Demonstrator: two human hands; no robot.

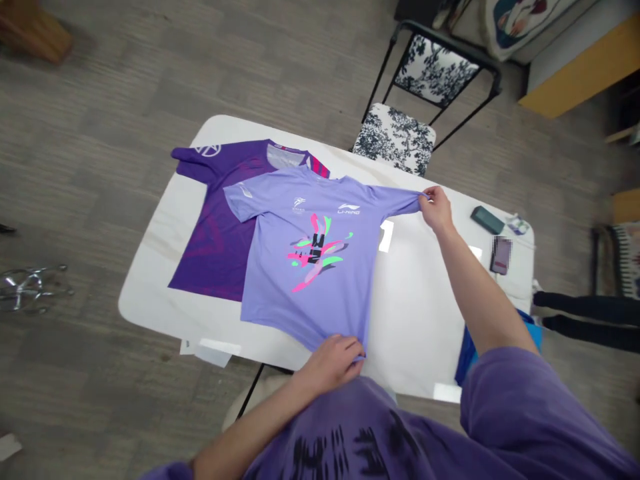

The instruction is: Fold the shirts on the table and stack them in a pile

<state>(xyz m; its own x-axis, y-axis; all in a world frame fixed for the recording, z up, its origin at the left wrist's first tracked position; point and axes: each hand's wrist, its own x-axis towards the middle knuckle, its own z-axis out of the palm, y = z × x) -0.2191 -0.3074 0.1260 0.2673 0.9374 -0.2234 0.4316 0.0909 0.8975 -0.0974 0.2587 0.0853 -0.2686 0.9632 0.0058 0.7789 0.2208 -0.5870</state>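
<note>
A lavender T-shirt (280, 267) with a bright pink, green and black print lies spread face up on the white table (415, 320). My right hand (436, 208) pinches the end of its right-side sleeve, drawing the sleeve out straight. At the shirt's bottom hem, near its right corner, my left hand (333, 363) is closed on the fabric. Under the lavender shirt's left part lies a dark purple T-shirt (215, 240), its left sleeve and collar showing; the rest of it is covered.
A dark green case (487, 220), a small packet (517, 225) and a phone (501, 256) lie at the table's right end. Blue folded cloth (466, 357) sits by my right arm. A patterned chair (395, 137) stands at the far edge. Papers (213, 353) show by the near edge.
</note>
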